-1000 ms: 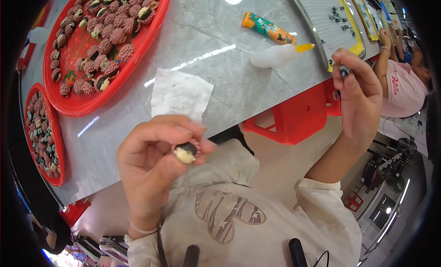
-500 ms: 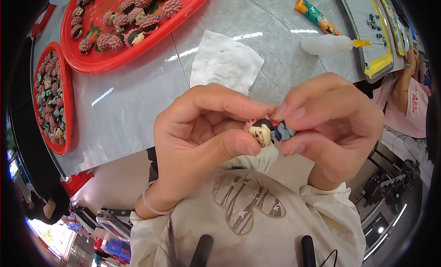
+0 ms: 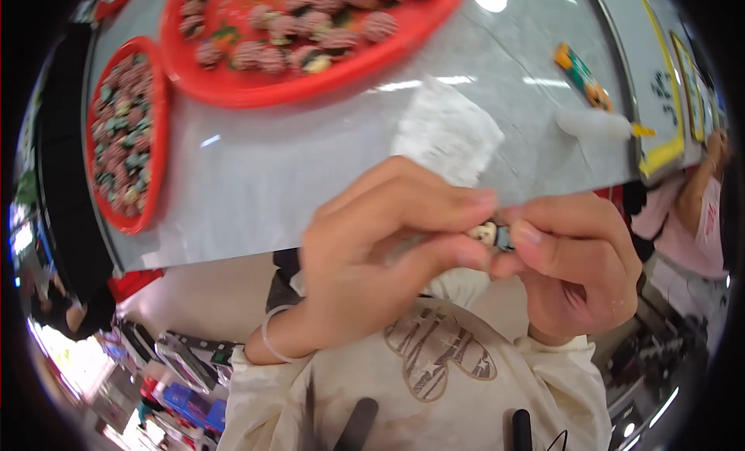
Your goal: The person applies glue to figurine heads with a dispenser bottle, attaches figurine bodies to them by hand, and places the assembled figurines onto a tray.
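Note:
Just past the table's near edge, my two hands hold a small doll figurine (image 3: pixel 486 234) between them. It has a pale face, a dark top and a blue-grey lower part. My left hand (image 3: pixel 372 245) pinches the head end with thumb and forefinger. At the other end, my right hand (image 3: pixel 582 257) grips the blue-grey body, its fingers curled in. My fingertips hide much of the figurine, and some blur softens its details.
A large red tray (image 3: pixel 233 96) of pink-haired pieces stands far left, beside a smaller red tray (image 3: pixel 161 133) of similar pieces. White tissue (image 3: pixel 450 133) lies beyond my hands. A squeeze bottle (image 3: pixel 590 125), an orange-green tube (image 3: pixel 582 74) and a person's pink sleeve (image 3: pixel 679 218) are right.
My view has shifted, so the table things appear farther right. My left hand has moved up to the figurine's head, covering its pink hair. My right fingers have curled more tightly around its body.

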Tool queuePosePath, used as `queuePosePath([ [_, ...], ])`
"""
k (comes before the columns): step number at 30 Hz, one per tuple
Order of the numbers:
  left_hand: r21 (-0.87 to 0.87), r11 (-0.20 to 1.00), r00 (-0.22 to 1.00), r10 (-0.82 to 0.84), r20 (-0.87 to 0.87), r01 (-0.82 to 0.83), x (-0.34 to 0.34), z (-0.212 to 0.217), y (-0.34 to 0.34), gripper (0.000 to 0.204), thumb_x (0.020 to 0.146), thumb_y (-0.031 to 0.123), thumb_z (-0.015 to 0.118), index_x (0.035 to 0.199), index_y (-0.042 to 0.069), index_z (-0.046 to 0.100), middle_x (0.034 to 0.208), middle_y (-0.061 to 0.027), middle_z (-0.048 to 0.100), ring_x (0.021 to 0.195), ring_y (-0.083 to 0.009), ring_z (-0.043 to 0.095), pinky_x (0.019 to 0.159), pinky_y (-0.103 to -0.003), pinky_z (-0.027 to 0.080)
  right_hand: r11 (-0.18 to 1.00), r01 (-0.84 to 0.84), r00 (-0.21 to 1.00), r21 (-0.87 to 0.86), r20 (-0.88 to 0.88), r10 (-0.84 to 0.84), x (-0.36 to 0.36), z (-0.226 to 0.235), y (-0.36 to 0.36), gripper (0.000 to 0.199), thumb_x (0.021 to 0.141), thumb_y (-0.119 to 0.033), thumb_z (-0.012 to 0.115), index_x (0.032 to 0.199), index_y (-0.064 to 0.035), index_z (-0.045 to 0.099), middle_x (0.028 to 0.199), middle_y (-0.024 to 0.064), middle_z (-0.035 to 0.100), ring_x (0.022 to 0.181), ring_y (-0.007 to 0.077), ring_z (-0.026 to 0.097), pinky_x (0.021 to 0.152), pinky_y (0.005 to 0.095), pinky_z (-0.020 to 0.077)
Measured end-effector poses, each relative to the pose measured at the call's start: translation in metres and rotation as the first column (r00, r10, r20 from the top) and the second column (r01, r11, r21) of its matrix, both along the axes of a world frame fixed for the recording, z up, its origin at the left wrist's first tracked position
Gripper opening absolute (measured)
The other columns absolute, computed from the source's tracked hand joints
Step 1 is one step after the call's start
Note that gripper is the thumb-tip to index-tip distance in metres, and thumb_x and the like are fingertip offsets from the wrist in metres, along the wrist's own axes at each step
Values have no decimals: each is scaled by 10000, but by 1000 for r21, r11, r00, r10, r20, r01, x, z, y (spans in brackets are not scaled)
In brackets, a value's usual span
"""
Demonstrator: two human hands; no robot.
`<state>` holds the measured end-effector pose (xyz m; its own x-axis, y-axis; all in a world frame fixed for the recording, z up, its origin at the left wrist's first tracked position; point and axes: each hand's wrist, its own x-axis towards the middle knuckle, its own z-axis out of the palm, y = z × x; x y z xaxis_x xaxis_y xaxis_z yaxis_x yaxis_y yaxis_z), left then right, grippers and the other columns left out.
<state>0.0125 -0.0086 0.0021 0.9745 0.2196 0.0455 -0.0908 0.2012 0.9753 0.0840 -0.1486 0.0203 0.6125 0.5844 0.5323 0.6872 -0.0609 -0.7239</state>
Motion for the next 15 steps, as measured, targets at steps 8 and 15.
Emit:
queuePosePath([
  [8, 398, 807, 893, 332, 303, -436, -9, 31, 91, 204, 711, -35, 550, 914, -19, 531, 864, -80, 538, 734, -104, 512, 612, -206, 411, 999, 34, 940, 7, 339, -35, 5, 2, -17, 297, 802, -314, 499, 874, -30, 549, 920, 178, 472, 743, 219, 461, 551, 255, 377],
  [15, 984, -155, 859, 512, 4, 88, -30, 53, 181, 148, 794, 80, 506, 932, 57, 553, 1022, -94, 487, 930, -221, 488, 765, -317, 419, 984, 152, 980, -95, -115, -162, 0, 2, -23, 343, 796, -332, 511, 899, -5, 535, 888, 162, 480, 774, 200, 458, 675, 307, 381],
])
